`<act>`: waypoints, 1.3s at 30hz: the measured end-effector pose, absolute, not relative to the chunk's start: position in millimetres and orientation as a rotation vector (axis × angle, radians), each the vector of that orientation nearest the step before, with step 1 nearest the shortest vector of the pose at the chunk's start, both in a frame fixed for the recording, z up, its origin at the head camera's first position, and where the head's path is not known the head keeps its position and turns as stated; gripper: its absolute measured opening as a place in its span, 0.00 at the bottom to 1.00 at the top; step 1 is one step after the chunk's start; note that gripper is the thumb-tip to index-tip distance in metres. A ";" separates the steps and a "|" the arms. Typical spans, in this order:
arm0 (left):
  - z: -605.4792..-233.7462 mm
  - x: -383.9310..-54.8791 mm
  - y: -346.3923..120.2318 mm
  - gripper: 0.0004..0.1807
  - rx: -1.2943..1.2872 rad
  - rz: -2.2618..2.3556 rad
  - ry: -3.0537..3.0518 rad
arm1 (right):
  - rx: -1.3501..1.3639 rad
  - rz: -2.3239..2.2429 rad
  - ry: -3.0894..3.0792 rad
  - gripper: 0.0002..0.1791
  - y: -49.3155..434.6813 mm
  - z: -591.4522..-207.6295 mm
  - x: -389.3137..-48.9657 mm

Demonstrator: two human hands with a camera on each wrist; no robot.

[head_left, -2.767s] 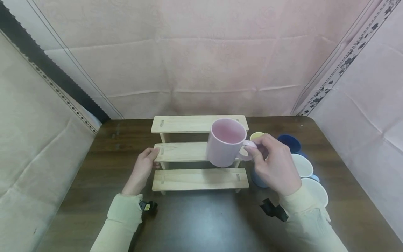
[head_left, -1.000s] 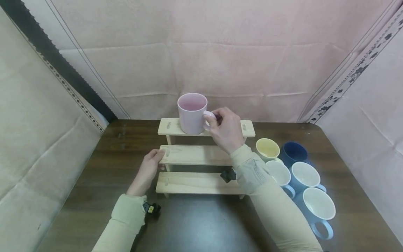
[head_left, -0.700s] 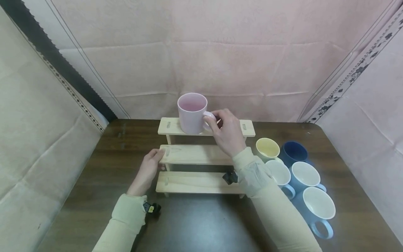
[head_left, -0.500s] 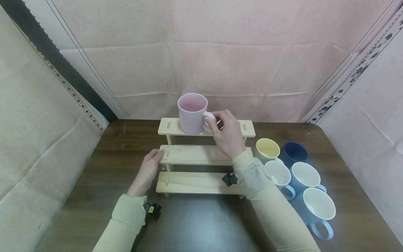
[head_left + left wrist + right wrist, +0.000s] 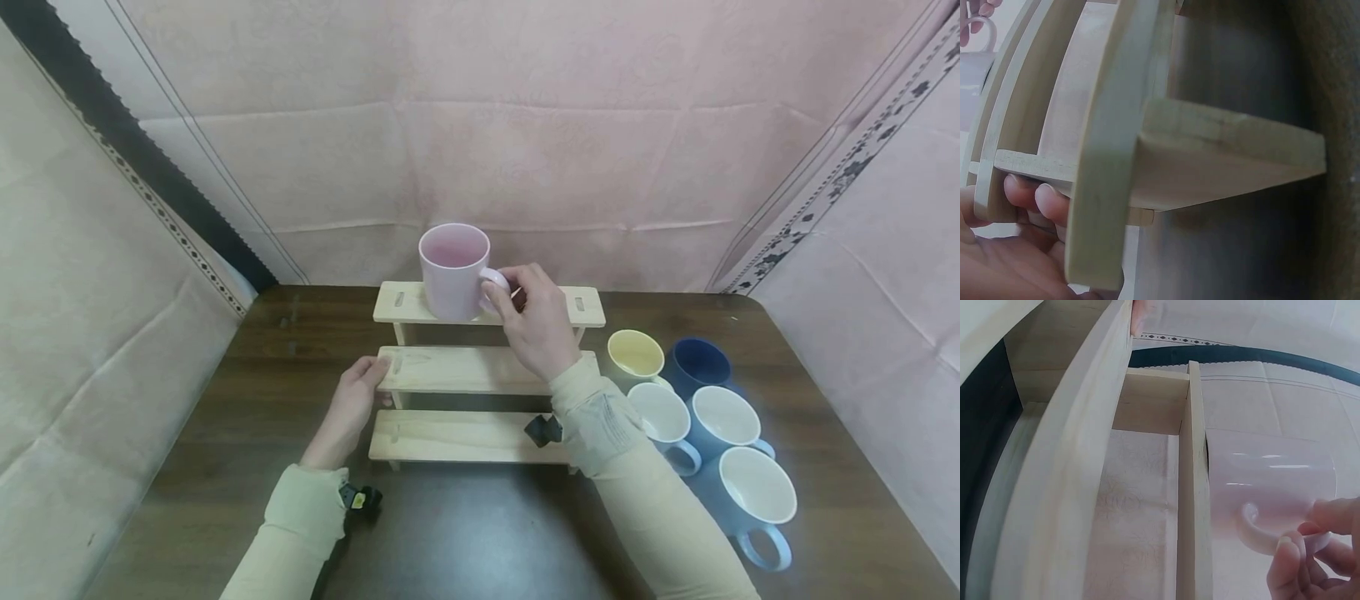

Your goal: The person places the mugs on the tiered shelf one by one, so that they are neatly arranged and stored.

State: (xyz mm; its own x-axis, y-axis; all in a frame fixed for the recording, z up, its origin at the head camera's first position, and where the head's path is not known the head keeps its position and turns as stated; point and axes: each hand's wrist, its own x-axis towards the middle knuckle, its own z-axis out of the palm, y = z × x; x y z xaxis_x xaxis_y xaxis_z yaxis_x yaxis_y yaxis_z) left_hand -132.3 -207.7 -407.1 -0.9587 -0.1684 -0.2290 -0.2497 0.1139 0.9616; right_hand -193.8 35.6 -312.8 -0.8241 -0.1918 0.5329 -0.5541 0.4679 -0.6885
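A pale pink mug [image 5: 454, 279] stands upright on the top step of a three-step wooden rack [image 5: 468, 436], left of the step's middle. My right hand [image 5: 534, 317] pinches the mug's handle between thumb and fingers; the right wrist view shows the mug's base [image 5: 1211, 487] against the top board. With my left hand [image 5: 352, 404] I grip the left end of the middle step. In the left wrist view the left fingertips [image 5: 1052, 203] curl under the board beside the rack's side support.
To the right of the rack several mugs stand together on the dark wooden table [image 5: 180, 467]: a yellow mug [image 5: 635, 357], a dark blue mug [image 5: 699, 365] and light blue mugs [image 5: 750, 492] with white insides. A pale cloth [image 5: 525, 125] hangs behind the table.
My right hand has carried the pink mug up and leftward from above the middle step to the top step. Over the last second little has moved. The left hand keeps its grip on the rack.
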 end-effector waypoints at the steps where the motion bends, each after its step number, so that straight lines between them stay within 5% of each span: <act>1: -407.2 -132.1 -207.9 0.20 -0.432 2.001 2.300 | 0.630 1.310 -2.339 0.13 35.9 -313.0 -193.6; 26: -407.5 -131.8 -207.3 0.20 -0.444 2.014 2.293 | 0.587 1.346 -2.402 0.12 34.6 -315.0 -190.9; 39: -406.9 -131.7 -207.2 0.21 -0.436 1.997 2.302 | 0.508 1.327 -2.516 0.21 42.6 -313.7 -176.3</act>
